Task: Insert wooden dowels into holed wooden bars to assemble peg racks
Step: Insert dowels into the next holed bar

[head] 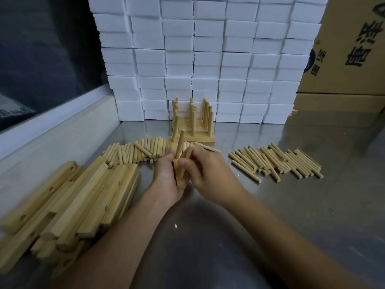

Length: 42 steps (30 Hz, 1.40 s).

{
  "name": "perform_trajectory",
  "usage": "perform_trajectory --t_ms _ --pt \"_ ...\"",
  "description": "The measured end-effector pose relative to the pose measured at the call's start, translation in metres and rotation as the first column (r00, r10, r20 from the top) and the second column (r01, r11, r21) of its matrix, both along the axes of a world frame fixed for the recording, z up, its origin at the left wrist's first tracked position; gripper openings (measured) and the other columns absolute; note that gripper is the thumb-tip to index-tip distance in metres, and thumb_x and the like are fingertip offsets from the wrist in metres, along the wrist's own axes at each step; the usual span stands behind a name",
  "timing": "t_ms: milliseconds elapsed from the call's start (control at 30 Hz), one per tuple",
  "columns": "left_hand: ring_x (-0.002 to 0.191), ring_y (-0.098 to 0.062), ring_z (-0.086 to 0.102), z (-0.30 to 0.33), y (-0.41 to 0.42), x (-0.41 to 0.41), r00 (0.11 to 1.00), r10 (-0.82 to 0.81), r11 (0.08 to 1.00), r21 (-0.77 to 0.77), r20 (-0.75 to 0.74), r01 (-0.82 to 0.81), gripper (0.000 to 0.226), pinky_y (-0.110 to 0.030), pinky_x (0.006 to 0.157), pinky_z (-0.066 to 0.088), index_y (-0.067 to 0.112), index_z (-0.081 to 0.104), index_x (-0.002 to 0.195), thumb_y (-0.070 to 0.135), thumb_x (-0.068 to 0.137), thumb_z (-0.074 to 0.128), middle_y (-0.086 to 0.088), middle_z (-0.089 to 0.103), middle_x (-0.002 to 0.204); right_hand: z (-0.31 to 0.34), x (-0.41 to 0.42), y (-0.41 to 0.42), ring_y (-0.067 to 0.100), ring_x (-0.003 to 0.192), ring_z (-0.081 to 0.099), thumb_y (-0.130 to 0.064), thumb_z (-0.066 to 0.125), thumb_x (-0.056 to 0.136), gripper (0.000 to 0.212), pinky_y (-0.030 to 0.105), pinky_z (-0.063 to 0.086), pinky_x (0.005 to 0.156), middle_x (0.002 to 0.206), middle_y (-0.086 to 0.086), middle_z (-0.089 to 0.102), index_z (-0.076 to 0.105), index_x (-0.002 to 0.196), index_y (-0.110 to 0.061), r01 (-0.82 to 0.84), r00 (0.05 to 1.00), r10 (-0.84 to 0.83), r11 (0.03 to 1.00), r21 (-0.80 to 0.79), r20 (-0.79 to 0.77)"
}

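Gripping a bar [178,174] on end above the table [270,205], the left hand [166,176] curls round it; one dowel [179,146] stands in it. The right hand [205,170] pinches a second dowel [186,163], apparently at a hole. Finished racks [192,124] stand behind.

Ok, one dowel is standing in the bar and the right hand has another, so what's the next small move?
Probably push the dowel in the right hand down into the bar that the left hand holds. One dowel already stands in that bar, and the second is angled beside it, seemingly not yet seated.
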<state>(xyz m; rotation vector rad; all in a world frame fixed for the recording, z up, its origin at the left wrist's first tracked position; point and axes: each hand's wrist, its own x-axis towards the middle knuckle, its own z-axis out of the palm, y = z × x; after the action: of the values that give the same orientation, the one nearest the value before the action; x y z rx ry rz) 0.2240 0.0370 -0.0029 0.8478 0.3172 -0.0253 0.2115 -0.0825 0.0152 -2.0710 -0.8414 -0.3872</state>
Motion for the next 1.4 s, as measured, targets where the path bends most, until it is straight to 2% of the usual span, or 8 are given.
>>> perform_trajectory --t_ms 100,433,667,800,933,1033,1167,1400 --pt "0.056 -0.018 0.07 0.0 0.0 -0.001 1.0 -0.004 1.0 -0.023 -0.022 0.003 0.049 -0.023 0.048 0.055 0.009 0.069 0.075 0.038 0.104 0.043 -0.007 0.069 0.064 0.004 -0.003 0.003 0.023 0.07 0.06 -0.015 0.059 0.098 0.016 0.044 0.047 0.068 0.075 0.007 0.065 0.06 0.088 -0.002 -0.033 0.996 0.039 0.997 -0.074 0.077" --pt "0.061 -0.024 0.073 0.001 0.001 -0.002 0.997 -0.052 0.998 0.039 -0.064 0.054 0.05 -0.028 0.048 0.055 0.007 0.069 0.087 0.047 0.101 0.044 -0.011 0.072 0.069 -0.005 -0.011 0.009 0.019 0.053 0.052 -0.02 0.068 0.093 0.028 0.038 0.044 0.053 0.059 0.006 0.057 0.059 0.072 -0.003 0.129 0.98 -0.144 0.985 0.114 0.139" --pt "0.055 -0.02 0.07 -0.005 0.004 0.001 0.997 -0.062 0.995 0.075 -0.056 0.066 0.067 -0.025 0.047 0.052 0.011 0.073 0.054 0.046 0.102 0.042 -0.008 0.069 0.062 -0.011 -0.014 0.019 0.015 0.052 0.052 -0.026 0.061 0.097 0.029 0.027 0.039 0.05 0.058 0.0 0.055 0.052 0.073 -0.012 0.224 0.961 -0.24 0.966 0.129 0.135" --pt "0.066 -0.02 0.072 -0.004 0.005 0.001 0.997 -0.075 0.995 0.064 -0.013 0.076 0.062 -0.029 0.06 0.054 0.012 0.076 0.063 0.037 0.104 0.037 -0.009 0.07 0.073 -0.003 -0.013 0.017 0.013 0.069 0.054 -0.024 0.062 0.094 0.025 0.027 0.044 0.061 0.071 -0.001 0.057 0.058 0.073 -0.011 0.206 0.977 -0.211 0.971 0.124 0.022" --pt "0.074 -0.023 0.054 0.001 -0.001 0.003 1.0 -0.029 0.999 0.024 0.002 0.029 0.044 -0.03 0.064 0.037 0.003 0.066 0.099 0.031 0.107 0.033 -0.012 0.061 0.083 0.018 -0.015 0.02 0.009 0.077 0.065 -0.015 0.059 0.095 0.013 0.018 0.051 0.069 0.077 -0.005 0.068 0.068 0.086 -0.014 0.156 0.945 0.019 0.851 0.502 -0.326" --pt "0.068 -0.022 0.046 -0.001 -0.007 0.005 1.0 -0.007 1.0 -0.007 0.021 0.007 0.053 -0.03 0.062 0.03 0.008 0.068 0.077 0.027 0.107 0.029 -0.01 0.055 0.075 0.027 -0.019 0.024 0.014 0.065 0.059 -0.014 0.046 0.102 0.029 0.02 0.048 0.06 0.065 0.004 0.061 0.066 0.081 -0.008 0.182 0.842 0.243 0.713 0.678 -0.481" --pt "0.074 -0.021 0.05 0.0 -0.01 0.0 0.999 -0.033 0.998 0.061 -0.02 0.034 0.043 -0.031 0.067 0.034 0.009 0.063 0.085 0.032 0.106 0.034 -0.008 0.053 0.073 0.028 -0.023 0.026 0.012 0.052 0.033 -0.018 0.049 0.1 0.044 0.024 0.03 0.054 0.056 0.002 0.032 0.041 0.057 -0.012 0.201 0.806 0.289 0.687 0.698 -0.517" --pt "0.043 -0.01 0.036 0.004 -0.016 -0.008 0.993 -0.116 0.975 0.192 -0.002 0.114 0.057 -0.026 0.062 0.032 0.022 0.033 0.041 0.021 0.097 0.025 0.001 0.026 0.046 0.024 -0.023 0.034 0.016 0.035 0.021 -0.019 0.058 0.078 0.055 0.024 0.021 0.045 0.033 -0.001 0.023 0.03 0.031 -0.023 0.189 0.842 0.253 0.689 0.7 -0.476"
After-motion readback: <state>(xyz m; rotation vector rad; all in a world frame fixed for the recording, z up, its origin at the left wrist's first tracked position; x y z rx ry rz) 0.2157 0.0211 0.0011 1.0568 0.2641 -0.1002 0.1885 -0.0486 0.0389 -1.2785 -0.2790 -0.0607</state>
